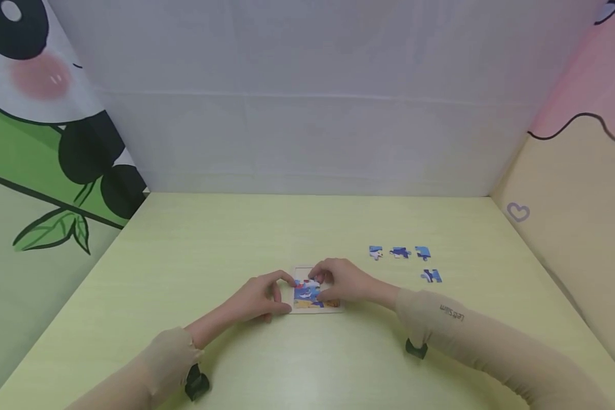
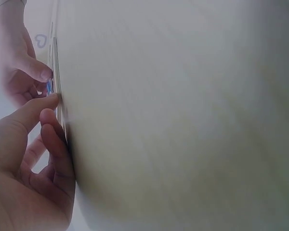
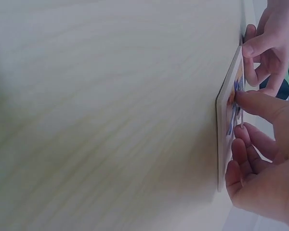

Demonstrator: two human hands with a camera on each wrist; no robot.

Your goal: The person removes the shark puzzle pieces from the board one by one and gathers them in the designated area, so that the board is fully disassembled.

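Table: two hands at one puzzle (four pieces loose)

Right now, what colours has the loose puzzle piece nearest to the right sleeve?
The piece is blue and white; the head view shows it best.

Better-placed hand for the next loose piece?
Right hand, probably: four loose blue-and-white jigsaw pieces lie on its side; left hand touches the left edge of the pale rectangular puzzle tray.

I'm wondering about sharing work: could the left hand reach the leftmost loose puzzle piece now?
Probably not easily: the left hand holds the puzzle tray, and the right hand blocks the direct way to that piece.
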